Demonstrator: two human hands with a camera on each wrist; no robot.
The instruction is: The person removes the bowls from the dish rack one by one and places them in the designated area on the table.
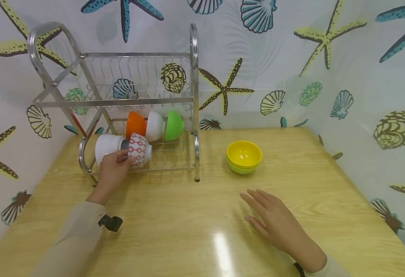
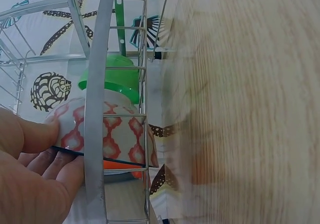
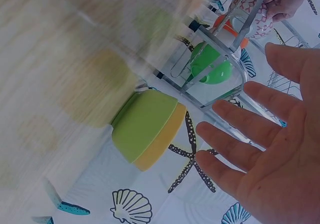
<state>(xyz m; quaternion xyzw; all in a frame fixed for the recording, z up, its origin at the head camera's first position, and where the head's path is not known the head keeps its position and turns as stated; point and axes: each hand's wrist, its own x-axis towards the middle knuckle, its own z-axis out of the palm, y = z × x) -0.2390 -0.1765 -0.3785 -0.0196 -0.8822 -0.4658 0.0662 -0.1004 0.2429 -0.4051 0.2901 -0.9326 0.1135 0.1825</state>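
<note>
My left hand point(image 1: 114, 171) pinches the rim of a white bowl with a red pattern point(image 1: 138, 151), thumb on the outside and fingers inside. The bowl stands on its side in the lower tier of a metal dish rack point(image 1: 116, 102). A white bowl point(image 1: 108, 146) is just left of it; orange point(image 1: 135, 124), white point(image 1: 155, 126) and green point(image 1: 174, 126) bowls stand behind. In the right wrist view my right hand point(image 3: 270, 139) has its fingers spread and holds nothing. It hovers over the table, nearest to a yellow bowl point(image 1: 244, 154) nested in a green bowl point(image 1: 242, 169).
The rack's upper tier point(image 1: 140, 77) has wire slots. A wooden table point(image 1: 188, 215) carries the rack at the left. Walls with starfish and shell prints point(image 1: 292, 46) close off the back and the sides.
</note>
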